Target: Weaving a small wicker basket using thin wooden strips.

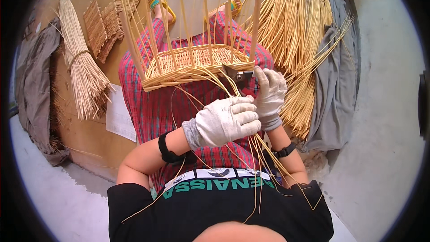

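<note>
A half-woven wicker basket [156,79] rests across my lap, its tall upright stakes pointing away from me. My left hand [226,121], in a white knit glove, is closed around several long wicker strands [224,79] that run from the basket's near rim. Their loose ends trail below the hand over my shirt. Beside it on the right, my gloved right hand [270,92] is raised with bent fingers at the basket's near right corner. A dark metal piece with a bolt [242,76] sits at that corner, next to these fingers. What the right fingers grip is hidden.
A large spread of loose wicker [286,27] lies at the right on grey cloth [333,107]. On the left are a tied wicker bundle [80,58], woven panels [105,27], dark cloth [38,80] and a white paper sheet [120,114]. My sandalled feet [163,9] are beyond the basket.
</note>
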The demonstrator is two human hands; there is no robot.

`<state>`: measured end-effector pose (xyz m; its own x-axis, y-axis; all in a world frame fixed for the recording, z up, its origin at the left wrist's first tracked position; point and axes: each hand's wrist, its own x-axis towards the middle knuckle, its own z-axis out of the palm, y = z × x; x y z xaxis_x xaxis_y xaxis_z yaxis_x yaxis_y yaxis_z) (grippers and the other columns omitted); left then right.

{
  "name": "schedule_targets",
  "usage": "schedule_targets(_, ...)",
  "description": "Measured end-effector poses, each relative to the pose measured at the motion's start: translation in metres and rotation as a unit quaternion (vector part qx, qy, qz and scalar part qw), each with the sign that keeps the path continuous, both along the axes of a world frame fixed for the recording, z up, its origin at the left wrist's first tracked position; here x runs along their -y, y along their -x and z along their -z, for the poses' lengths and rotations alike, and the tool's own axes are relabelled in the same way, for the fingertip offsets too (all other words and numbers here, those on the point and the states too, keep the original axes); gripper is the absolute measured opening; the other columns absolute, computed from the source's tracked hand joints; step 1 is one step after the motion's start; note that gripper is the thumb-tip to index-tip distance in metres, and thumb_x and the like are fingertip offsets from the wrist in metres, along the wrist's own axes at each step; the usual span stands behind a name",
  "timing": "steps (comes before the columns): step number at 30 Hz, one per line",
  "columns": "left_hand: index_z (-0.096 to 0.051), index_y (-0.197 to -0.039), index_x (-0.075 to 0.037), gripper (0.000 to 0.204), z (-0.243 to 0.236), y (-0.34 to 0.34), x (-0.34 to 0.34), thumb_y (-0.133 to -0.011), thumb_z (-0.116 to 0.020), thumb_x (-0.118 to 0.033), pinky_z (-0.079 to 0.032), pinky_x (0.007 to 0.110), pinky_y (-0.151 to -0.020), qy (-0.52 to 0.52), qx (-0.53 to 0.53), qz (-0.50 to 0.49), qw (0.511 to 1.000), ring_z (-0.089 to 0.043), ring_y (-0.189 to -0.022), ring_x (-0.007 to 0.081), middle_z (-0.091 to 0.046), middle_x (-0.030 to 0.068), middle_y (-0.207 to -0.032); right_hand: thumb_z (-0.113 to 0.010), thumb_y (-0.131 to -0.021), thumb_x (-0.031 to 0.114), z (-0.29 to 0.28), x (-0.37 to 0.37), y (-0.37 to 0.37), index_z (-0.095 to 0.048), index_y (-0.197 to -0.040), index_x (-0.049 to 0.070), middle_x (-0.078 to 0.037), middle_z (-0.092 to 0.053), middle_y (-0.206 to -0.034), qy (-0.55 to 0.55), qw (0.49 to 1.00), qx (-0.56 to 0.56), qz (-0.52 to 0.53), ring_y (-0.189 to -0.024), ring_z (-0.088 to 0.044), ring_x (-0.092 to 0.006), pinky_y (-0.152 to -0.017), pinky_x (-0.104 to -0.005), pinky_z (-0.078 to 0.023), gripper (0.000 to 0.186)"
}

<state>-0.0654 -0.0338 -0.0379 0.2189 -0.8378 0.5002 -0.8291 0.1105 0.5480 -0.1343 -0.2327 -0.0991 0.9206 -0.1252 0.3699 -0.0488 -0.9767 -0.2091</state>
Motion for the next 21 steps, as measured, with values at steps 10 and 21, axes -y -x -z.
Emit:
schedule_targets(10,-0.069,-0.115,-0.011,0.037,-0.022,-0.003,-0.016,-0.078,-0.07,-0.016,-0.055,0.044,-0.109,0.037,-0.025,-0.015,0.999,-0.067,-0.114,0.0243,-0.068,0.0064,-0.114,-0.091,-0.065,0.034,-0.011,-0.012,-0.018,-0.065,-0.132,0.016,-0.007,-0.066,-0.102,-0.078,0.995,-0.015,-0.059,-0.096,-0.063,-0.0312,-0.084,-0.0458,-0.049,0.074)
schedule_targets(21,-0.074,-0.107,-0.012,0.033,-0.041,0.006,-0.049,-0.074,-0.073,-0.016,-0.058,0.045,-0.105,0.057,-0.014,-0.056,0.997,-0.069,-0.11,0.0235,-0.068,0.0053,-0.111,-0.095,-0.06,0.034,-0.024,-0.052,-0.029,-0.064,-0.131,0.015,-0.006,-0.063,-0.109,-0.057,0.995,-0.048,-0.067,-0.108,-0.06,-0.0296,-0.095,-0.0473,-0.044,0.08)
